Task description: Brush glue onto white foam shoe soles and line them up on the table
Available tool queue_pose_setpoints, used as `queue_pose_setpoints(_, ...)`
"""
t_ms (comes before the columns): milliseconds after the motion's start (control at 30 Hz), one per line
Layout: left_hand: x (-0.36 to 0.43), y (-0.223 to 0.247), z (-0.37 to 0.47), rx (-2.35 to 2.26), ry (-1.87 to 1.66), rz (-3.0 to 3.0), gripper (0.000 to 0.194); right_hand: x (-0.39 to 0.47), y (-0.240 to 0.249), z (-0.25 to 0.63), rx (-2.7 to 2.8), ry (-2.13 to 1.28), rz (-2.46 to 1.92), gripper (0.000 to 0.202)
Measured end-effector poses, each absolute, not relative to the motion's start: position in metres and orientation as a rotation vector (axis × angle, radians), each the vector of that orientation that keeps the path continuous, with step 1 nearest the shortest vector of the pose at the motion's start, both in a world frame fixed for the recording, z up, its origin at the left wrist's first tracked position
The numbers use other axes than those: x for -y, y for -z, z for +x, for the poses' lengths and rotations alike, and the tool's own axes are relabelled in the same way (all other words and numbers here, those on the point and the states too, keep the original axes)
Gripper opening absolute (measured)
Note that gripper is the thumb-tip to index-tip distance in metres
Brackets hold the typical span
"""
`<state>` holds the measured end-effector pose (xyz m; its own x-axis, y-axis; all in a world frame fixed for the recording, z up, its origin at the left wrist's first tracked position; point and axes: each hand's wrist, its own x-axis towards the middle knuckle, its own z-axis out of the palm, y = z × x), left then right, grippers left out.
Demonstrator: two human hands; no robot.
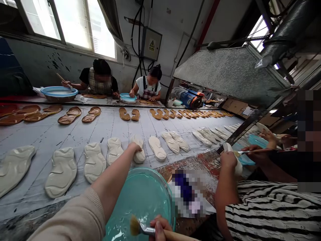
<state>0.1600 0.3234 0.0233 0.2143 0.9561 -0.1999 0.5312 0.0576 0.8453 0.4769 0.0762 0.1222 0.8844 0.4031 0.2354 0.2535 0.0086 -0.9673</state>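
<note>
Right hand [157, 226] grips brush [140, 228] over glue-filled teal basin [140, 201]; left hand [134, 148] clasps white sole [139, 154].

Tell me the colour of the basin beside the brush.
Translucent teal-green basin; the head view shows it best.

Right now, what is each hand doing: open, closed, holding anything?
Left hand: closed on a white sole lying on the belt.
Right hand: closed around a brush at the teal basin.

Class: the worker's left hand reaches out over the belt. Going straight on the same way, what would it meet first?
The left hand already rests on a white sole; beyond, probably bare belt, then the brown soles, though depth is unclear.
</note>
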Motion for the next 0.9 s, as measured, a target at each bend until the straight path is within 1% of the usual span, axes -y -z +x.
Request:
queue_pose_setpoints(100, -0.318, -0.039, 0.140, -1.392, -0.561, 1.343, 0.038, -0.068, -0.123, 0.475, 0.526, -0.125, -1.609, 0.020)
queue_pose_setpoints(167, -0.306, -0.054, 0.112, -1.299, -0.571, 1.198, 0.038, -0.059, -0.116, 0.448, 0.558, -0.161, -1.608, 0.022)
queue_pose_setpoints(200, -0.297, -0.061, 0.093, -1.239, -0.580, 1.130, 0.038, -0.053, -0.108, 0.424, 0.580, -0.192, -1.603, 0.022)
queue_pose_setpoints(233, -0.284, -0.068, 0.071, -1.177, -0.594, 1.068, 0.038, -0.046, -0.096, 0.393, 0.615, -0.233, -1.590, 0.035)
queue_pose_setpoints(267, -0.268, -0.074, 0.047, -1.125, -0.609, 1.007, 0.039, -0.038, -0.081, 0.358, 0.650, -0.289, -1.583, 0.038)
queue_pose_setpoints(300, -0.250, -0.078, 0.023, -1.083, -0.624, 0.949, 0.043, -0.028, -0.065, 0.319, 0.684, -0.352, -1.577, 0.033)
queue_pose_setpoints(333, -0.229, -0.081, 0.000, -1.055, -0.638, 0.891, 0.048, -0.017, -0.049, 0.279, 0.721, -0.419, -1.570, 0.032)
queue_pose_setpoints(400, -0.186, -0.082, -0.040, -1.043, -0.659, 0.774, 0.061, 0.002, -0.021, 0.208, 0.787, -0.545, -1.554, 0.033)
queue_pose_setpoints(467, -0.147, -0.075, -0.069, -1.066, -0.682, 0.675, 0.069, 0.015, -0.008, 0.163, 0.837, -0.646, -1.556, 0.038)
queue_pose_setpoints(533, -0.114, -0.066, -0.085, -1.072, -0.722, 0.531, 0.068, 0.018, -0.006, 0.147, 0.889, -0.718, -1.588, 0.043)
queue_pose_setpoints(667, -0.073, -0.056, -0.096, -0.990, -0.750, 0.276, 0.060, 0.005, -0.017, 0.154, 1.008, -0.787, -1.693, 0.047)
queue_pose_setpoints(800, -0.053, -0.064, -0.099, -0.886, -0.740, 0.304, 0.051, -0.007, -0.024, 0.153, 1.153, -0.901, -1.798, 0.036)
queue_pose_setpoints(900, -0.047, -0.071, -0.101, -0.849, -0.771, 0.285, 0.051, -0.008, -0.030, 0.146, 1.210, -0.933, -1.838, 0.031)
